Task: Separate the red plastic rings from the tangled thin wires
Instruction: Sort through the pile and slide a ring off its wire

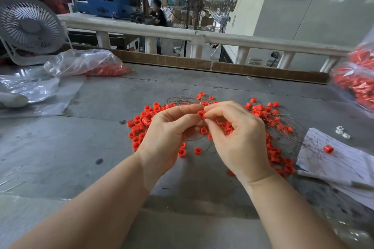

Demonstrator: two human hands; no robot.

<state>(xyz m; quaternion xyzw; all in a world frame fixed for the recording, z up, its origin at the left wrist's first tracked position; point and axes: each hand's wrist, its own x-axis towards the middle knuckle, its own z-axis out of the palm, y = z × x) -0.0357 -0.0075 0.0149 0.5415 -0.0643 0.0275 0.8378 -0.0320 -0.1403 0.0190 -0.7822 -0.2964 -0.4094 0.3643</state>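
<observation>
Head view: I have my left hand [168, 131] and right hand [236, 135] meeting over the table [101, 147], fingers [214, 110] of both pinched narrow on one red ring [201, 114] above the pile. I judge this the pulling-off step; next calls for sliding it free of the thin wires [182, 100], springy dark strands looping toward 12 and 3 o'clock. Loose rings [139, 125], short glossy plastic tubes, lie at 9 o'clock
</observation>
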